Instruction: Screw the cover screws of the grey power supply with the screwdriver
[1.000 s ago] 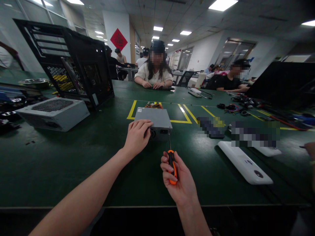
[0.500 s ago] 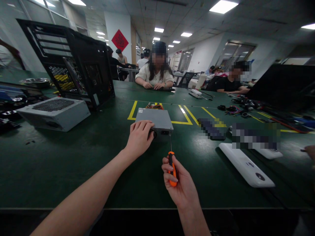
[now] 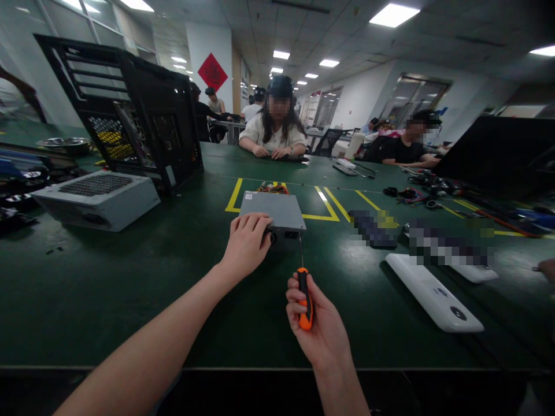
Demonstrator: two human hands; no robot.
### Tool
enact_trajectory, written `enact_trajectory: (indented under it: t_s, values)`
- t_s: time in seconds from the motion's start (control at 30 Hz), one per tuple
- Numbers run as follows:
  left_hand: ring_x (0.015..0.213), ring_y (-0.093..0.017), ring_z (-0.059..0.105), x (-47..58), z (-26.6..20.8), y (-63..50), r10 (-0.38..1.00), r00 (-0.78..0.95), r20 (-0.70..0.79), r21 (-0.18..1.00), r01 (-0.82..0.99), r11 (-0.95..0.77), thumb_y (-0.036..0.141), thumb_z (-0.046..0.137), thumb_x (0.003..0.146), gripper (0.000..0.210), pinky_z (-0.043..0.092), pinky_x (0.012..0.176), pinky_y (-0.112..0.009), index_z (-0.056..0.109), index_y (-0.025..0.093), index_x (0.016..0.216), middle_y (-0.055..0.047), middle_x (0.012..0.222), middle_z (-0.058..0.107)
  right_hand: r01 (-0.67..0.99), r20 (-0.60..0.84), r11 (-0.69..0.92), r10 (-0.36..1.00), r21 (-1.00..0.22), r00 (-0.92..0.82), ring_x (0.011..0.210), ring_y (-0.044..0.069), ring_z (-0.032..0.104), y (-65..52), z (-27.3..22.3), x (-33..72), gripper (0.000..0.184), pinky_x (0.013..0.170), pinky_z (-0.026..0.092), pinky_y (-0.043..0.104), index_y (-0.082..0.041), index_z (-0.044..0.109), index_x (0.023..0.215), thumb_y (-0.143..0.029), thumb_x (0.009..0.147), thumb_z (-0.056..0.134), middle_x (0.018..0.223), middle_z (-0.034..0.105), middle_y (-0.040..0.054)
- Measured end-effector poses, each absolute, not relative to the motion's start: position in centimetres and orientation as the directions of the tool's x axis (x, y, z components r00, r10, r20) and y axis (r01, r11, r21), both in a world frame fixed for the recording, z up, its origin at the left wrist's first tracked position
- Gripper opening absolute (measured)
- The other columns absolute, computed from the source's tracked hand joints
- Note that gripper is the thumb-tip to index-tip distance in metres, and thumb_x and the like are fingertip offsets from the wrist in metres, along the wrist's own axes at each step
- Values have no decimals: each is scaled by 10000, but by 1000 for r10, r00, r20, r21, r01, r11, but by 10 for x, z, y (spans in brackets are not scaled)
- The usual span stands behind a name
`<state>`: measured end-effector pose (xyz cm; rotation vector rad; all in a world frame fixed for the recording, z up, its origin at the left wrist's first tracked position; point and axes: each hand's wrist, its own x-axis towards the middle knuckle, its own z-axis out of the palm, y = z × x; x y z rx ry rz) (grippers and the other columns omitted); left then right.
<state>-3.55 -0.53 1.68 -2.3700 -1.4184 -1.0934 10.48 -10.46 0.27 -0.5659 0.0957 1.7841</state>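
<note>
A grey computer power supply [image 3: 277, 209] lies on the green table, with its socket side facing me and a bundle of coloured cables [image 3: 272, 188] behind it. My left hand [image 3: 247, 240] grips its near left part, fingers over the top and thumb down the near side. In my right hand [image 3: 318, 318] is an orange and black screwdriver [image 3: 306, 300], held by the handle with the fingers curled round it. Its shaft points away from me, and the tip meets the near right corner of the power supply. Whether the tip sits in a screw is too small to tell.
To the left stand a second power supply [image 3: 97, 199] and a black computer case [image 3: 143, 115], with a metal bowl [image 3: 65, 144] behind. On the right lie a white device [image 3: 433, 292], a dark phone-like slab [image 3: 373, 228] and tangled cables [image 3: 411, 193]. A person [image 3: 277, 127] sits opposite.
The screwdriver handle has turned slightly in my right hand, showing its orange and black stripes differently. My left hand and the power supply stay in place.
</note>
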Motion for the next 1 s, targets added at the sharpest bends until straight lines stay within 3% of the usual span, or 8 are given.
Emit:
enact_trajectory:
  t_s: [0.13,0.3,0.5,0.6,0.73,0.83,1.0]
  values:
    - [1074,-225,457,-35,17,-6,697,275,662,219,819,-531,165,461,812,255,319,913,-395,519,225,1053,-52,1138,551,-897,-417,-342,885,-282,-206,495,33,465,-104,4,104,248,363,391,105,-125,532,1041,-248,916,355,737,505,20]
    - [1070,-229,460,-35,17,-6,696,274,664,216,821,-528,164,466,809,253,320,906,-398,520,226,1049,-53,1137,553,-939,-414,-300,886,-167,-209,463,6,416,-105,4,106,188,307,299,63,-104,518,895,-196,912,355,739,486,20]
    - [1063,-228,470,-33,17,-5,694,269,668,223,818,-531,158,474,798,269,327,901,-402,524,229,1053,-53,1126,558,-920,-414,-326,885,-218,-216,514,27,465,-104,3,107,204,378,399,92,-106,526,969,-216,913,363,740,498,18]
    - [1063,-232,472,-33,17,-5,695,264,668,230,816,-530,150,472,793,279,327,902,-408,529,234,1053,-58,1121,561,-907,-393,-345,889,-240,-235,484,31,440,-105,4,107,249,325,346,89,-124,522,1041,-254,917,350,726,491,12]
    - [1064,-236,473,-33,17,-6,695,266,668,231,814,-533,152,466,797,278,324,903,-414,529,236,1055,-63,1124,562,-941,-390,-299,895,-161,-218,457,17,403,-107,5,107,199,291,292,73,-108,528,922,-206,908,356,738,491,22]
    - [1065,-237,472,-33,18,-6,694,271,667,227,813,-537,155,463,802,273,325,899,-413,526,234,1055,-62,1129,561,-950,-419,-286,883,-123,-211,473,15,425,-106,4,108,172,322,326,68,-116,523,860,-149,897,357,729,489,14]
    - [1066,-234,471,-33,18,-6,694,268,668,225,817,-532,150,464,802,268,322,899,-405,522,232,1051,-56,1132,560,-914,-409,-336,885,-229,-223,521,40,471,-104,4,109,239,372,395,104,-108,526,1041,-225,907,366,741,505,22]
